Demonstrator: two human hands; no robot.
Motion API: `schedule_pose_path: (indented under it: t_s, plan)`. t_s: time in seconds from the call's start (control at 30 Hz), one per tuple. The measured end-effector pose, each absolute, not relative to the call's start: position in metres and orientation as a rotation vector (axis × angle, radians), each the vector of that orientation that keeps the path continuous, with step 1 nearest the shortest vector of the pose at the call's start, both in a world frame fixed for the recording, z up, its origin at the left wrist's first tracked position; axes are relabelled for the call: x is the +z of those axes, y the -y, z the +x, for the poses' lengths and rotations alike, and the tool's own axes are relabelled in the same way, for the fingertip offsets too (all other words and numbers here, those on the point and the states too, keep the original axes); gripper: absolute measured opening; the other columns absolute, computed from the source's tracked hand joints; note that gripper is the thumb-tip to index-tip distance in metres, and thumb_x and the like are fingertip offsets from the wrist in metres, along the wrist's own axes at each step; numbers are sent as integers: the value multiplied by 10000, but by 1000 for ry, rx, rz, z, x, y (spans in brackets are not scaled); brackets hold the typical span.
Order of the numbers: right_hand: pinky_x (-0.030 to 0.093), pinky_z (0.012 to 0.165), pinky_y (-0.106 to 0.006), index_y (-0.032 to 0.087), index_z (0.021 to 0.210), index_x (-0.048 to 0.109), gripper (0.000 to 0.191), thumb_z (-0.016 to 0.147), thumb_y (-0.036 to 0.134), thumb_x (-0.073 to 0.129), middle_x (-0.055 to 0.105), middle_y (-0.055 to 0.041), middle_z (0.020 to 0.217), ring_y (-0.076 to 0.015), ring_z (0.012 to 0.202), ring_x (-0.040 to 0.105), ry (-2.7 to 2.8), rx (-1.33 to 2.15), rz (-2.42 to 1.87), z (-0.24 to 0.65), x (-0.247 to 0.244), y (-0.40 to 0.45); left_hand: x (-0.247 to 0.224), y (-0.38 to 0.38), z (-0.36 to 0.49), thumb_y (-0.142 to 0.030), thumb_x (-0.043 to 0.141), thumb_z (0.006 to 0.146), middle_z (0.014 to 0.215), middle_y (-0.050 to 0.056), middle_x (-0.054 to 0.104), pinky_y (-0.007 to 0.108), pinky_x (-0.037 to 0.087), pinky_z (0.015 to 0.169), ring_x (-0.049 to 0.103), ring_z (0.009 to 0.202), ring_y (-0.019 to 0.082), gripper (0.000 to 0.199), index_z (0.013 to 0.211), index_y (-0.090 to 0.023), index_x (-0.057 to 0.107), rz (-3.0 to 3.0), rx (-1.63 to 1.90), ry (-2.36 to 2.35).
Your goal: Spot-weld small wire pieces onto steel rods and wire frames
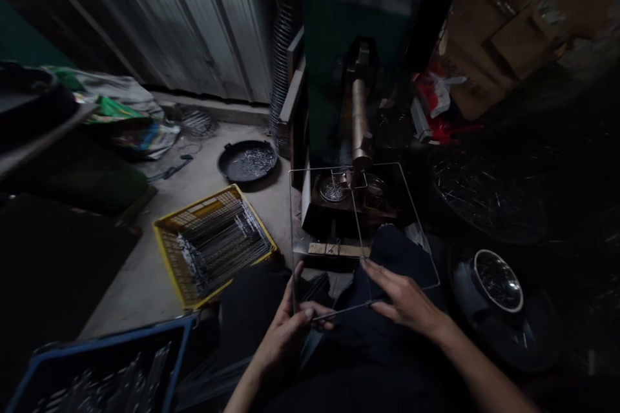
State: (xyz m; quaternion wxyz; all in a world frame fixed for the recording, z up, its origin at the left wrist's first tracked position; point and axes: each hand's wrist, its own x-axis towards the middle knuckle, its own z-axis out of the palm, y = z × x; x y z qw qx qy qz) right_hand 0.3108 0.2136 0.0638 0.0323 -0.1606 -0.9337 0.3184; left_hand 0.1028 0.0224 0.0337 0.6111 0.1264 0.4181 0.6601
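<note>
A thin rectangular wire frame (291,219) with a middle rod spans the space in front of me. My left hand (289,322) grips its near left corner, thumb and fingers closed on the wire. My right hand (401,293) pinches the middle rod and the near wire, to the right of the left hand. The frame's far side lies at the tip of a spot welder's copper-coloured electrode arm (360,119); whether the wires touch the electrode I cannot tell. Below that tip sits a small round dish (333,189) of tiny metal parts.
A yellow crate (165,251) of wire pieces stands on the floor at left, a blue crate (186,348) of metal parts nearer. Beyond is a black pan (232,171) of small parts. At right are a dark basin (533,232) and a shiny bowl (498,281). The green machine (324,77) stands ahead.
</note>
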Motion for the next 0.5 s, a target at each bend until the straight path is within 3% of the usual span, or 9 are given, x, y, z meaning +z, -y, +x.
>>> schedule_pose_path:
  t_s: [0.2, 0.33, 0.5]
  plan:
    - [355, 1165, -381, 284, 1579, 113, 979, 791, 30, 636, 282, -54, 1591, -213, 1437, 314, 2864, 1031, -504, 311, 69, -211, 36, -21, 101, -303, 643, 855, 883, 70, 762, 391, 524, 755, 715, 767, 250, 952, 1543, -365, -11, 270, 1512, -962]
    - [379, 1152, -377, 309, 1576, 108, 988, 790, 30, 637, 289, -34, 1588, -216, 1428, 331, 2847, 1002, -526, 308, 69, -214, 39, -25, 98, -286, 621, 871, 896, 71, 763, 374, 536, 761, 719, 766, 237, 946, 1541, -361, -42, 253, 1500, -982]
    - [471, 1081, -413, 305, 1551, 257, 909, 807, 187, 765, 486, -62, 1474, -260, 1307, 516, 2785, 773, -653, 270, 75, -259, 46, -76, 57, -265, 644, 855, 899, 80, 770, 362, 560, 739, 730, 783, 240, 984, 1545, -326, -55, 408, 1541, -982]
